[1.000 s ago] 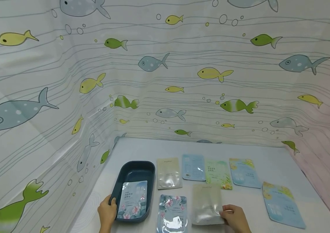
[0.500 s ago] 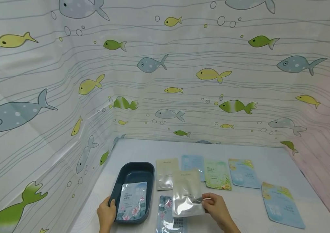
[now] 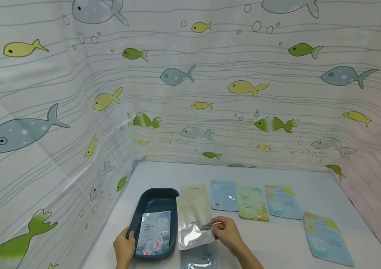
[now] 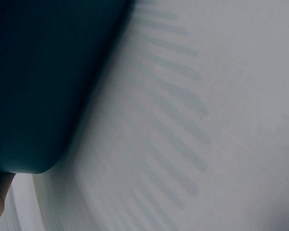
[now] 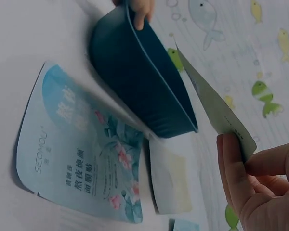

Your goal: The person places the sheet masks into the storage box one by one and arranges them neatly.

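Note:
At the left of the head view, my left hand grips the near left rim of a dark blue plastic basin. A blue face mask packet with pink flowers lies inside it. My right hand pinches the right edge of a shiny beige face mask packet, raised and tilted just right of the basin. In the right wrist view, thumb and fingers hold this beige packet nearly edge-on. Under it, partly hidden, lie a blue flowered packet and another beige packet.
On the white table, a light blue packet, a green packet and a blue-yellow packet lie in the back row. Another blue-yellow packet lies at the right. A fish-print curtain surrounds the table.
My right hand has lifted the beige packet off the table and carried it left, over the blue flowered packet to beside the basin. My left hand stays on the basin's rim.

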`<state>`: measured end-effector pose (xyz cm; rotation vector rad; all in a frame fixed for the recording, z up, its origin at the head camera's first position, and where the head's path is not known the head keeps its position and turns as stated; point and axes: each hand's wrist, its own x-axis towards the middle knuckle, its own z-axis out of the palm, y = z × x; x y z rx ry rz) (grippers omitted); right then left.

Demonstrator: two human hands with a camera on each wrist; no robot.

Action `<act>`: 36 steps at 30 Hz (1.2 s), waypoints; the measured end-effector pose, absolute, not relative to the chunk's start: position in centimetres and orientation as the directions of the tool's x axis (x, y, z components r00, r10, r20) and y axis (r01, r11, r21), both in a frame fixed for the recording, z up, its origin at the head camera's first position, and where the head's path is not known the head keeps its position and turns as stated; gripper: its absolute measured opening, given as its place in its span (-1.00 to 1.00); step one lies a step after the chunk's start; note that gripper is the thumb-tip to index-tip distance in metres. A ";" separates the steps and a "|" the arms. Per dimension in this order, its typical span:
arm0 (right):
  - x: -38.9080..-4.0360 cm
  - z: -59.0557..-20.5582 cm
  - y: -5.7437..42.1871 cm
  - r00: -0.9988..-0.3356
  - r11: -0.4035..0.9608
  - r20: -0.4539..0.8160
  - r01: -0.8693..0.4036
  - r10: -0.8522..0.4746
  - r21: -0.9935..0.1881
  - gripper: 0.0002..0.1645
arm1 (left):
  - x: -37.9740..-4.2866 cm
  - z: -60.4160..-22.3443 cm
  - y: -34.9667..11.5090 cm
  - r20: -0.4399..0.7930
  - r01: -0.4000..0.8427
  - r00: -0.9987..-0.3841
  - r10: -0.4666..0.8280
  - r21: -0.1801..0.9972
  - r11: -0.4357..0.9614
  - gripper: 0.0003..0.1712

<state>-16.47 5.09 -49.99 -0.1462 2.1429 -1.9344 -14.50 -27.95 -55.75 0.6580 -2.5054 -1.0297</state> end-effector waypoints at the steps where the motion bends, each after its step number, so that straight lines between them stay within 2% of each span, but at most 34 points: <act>1: -16.6 -49.9 4.9 -0.964 0.115 -0.109 0.082 -0.243 -0.990 -0.71 | -14.5 -55.7 -27.9 0.143 -0.283 -0.830 -0.540 0.725 0.627 -0.69; 9: -17.0 -49.4 3.1 -0.958 0.098 -0.063 0.037 -0.278 -0.994 -0.73 | -14.5 -55.8 -27.8 0.144 -0.276 -0.834 -0.533 0.726 0.629 -0.69; 16: -17.2 -49.8 -0.5 -0.952 0.066 -0.027 0.008 -0.303 -0.998 -0.75 | -14.5 -56.0 -28.1 0.140 -0.299 -0.817 -0.559 0.726 0.619 -0.67; 26: -17.1 -50.2 -5.5 -0.961 0.145 0.028 -0.070 -0.275 -0.987 -0.75 | -14.5 -56.2 -28.1 0.209 -0.241 -0.819 -0.535 0.721 0.649 -0.71; 36: -16.9 -51.0 -8.2 -0.965 0.226 0.077 -0.136 -0.252 -0.965 -0.75 | -14.4 -56.4 -28.2 0.243 -0.196 -0.820 -0.518 0.731 0.653 -0.76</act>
